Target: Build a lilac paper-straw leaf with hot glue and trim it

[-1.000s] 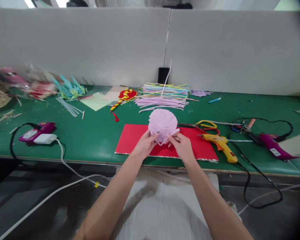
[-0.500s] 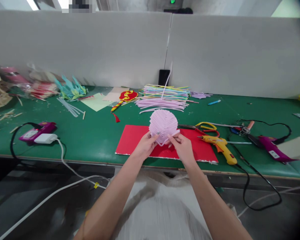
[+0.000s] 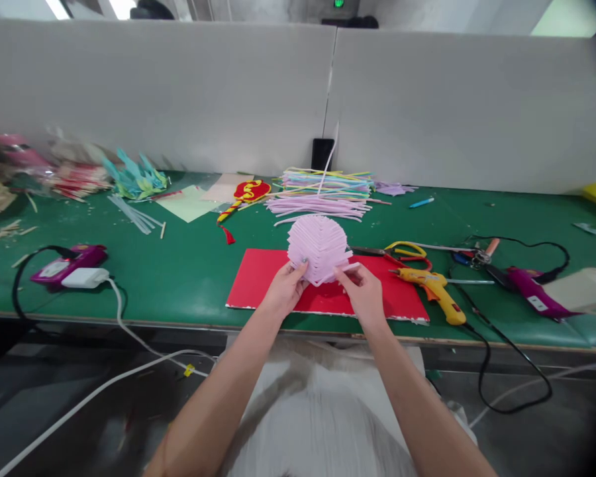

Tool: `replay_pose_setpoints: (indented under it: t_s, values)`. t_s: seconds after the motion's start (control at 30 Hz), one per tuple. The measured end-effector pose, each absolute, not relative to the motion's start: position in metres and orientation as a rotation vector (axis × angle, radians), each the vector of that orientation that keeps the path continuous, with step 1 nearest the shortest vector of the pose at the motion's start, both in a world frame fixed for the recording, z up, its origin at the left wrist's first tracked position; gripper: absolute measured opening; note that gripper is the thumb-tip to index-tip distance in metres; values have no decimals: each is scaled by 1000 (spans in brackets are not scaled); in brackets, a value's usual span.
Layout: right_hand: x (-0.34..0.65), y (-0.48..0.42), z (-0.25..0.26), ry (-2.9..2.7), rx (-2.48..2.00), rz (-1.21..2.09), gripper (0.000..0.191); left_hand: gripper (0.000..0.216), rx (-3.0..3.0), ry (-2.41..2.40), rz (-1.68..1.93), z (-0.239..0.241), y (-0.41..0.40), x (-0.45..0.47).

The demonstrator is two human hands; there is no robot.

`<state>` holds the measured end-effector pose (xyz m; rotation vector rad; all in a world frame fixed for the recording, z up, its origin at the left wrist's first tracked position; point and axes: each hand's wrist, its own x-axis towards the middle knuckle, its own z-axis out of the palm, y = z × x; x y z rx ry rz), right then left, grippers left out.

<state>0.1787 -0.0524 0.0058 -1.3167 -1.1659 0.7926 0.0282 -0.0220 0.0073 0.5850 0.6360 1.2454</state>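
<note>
A round, pale pink piece woven from thin strips point(image 3: 318, 248) is held upright above a red sheet point(image 3: 258, 281) on the green table. My left hand point(image 3: 287, 293) pinches its lower left edge, fingers closed on it. On the lower right, my right hand point(image 3: 360, 291) grips the piece together with a loose pink strip end that sticks out to the right. Both forearms reach in from the bottom of the view.
Behind lies a pile of pink and coloured strips point(image 3: 322, 192). A yellow glue gun point(image 3: 434, 288) and yellow-handled scissors point(image 3: 402, 250) sit right of the red sheet, a purple glue gun point(image 3: 531, 295) further right. Another purple device with a white adapter point(image 3: 67, 271) lies left. A grey partition point(image 3: 179, 93) backs the table.
The loose strip loop that hung under the pink piece has been drawn up tight against its lower edge. The hands and the piece have barely shifted.
</note>
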Motion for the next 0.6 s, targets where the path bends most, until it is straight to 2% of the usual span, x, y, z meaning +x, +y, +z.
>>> replay_pose_setpoints:
  t_s: [0.13,0.6]
  values:
    - [181,-50,2,-1118,-1306,745,31,23,564,643,1257,7,-21,27]
    - [181,-47,-1,-1059,-1233,962,32,24,589,645,1278,9,-22,28]
